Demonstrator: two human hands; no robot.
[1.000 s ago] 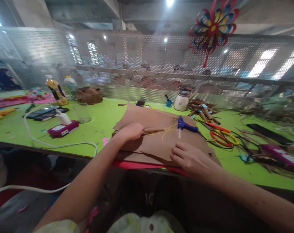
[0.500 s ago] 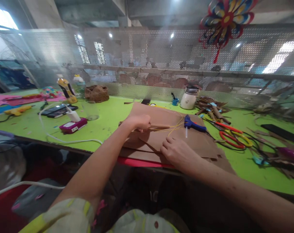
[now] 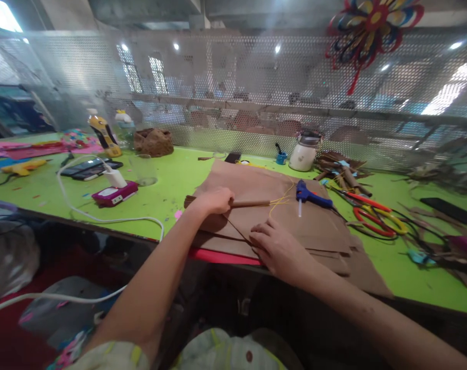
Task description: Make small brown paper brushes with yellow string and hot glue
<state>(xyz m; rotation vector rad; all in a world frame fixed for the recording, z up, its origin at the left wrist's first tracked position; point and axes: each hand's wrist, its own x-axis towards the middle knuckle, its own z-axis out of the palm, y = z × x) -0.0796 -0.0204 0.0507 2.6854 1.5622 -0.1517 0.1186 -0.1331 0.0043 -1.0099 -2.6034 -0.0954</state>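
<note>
Brown paper sheets (image 3: 295, 226) lie stacked at the near edge of the green counter (image 3: 167, 180), with a red sheet (image 3: 221, 256) showing under them along that edge. On the near part of the stack the right hand (image 3: 275, 249) lies palm down, its fingers (image 3: 262, 237) spread flat on the paper and gripping nothing. Just beyond it, toward the left edge of the stack, the left hand (image 3: 214, 200) has its fingers closed around a rolled brown paper stick (image 3: 249, 203), which lies across the sheets; thin yellow wires (image 3: 282, 198) trail from the stick's right end. A blue glue gun (image 3: 310, 195) rests on the paper just past the wires. To the right of the stack, red and yellow scissors (image 3: 372, 216) lie on the bare counter among dark cables and scraps. To the left, a pink box with a white charger (image 3: 113, 190) sits near the counter's front edge, a white cable (image 3: 83, 213) looping from it over that edge. At the far edge stand a white jar (image 3: 305, 154), a brown bag (image 3: 153, 142) and a yellow bottle (image 3: 102, 134), against a perforated metal screen (image 3: 226, 92). A colourful paper pinwheel (image 3: 372, 25) hangs on the screen at upper right.
</note>
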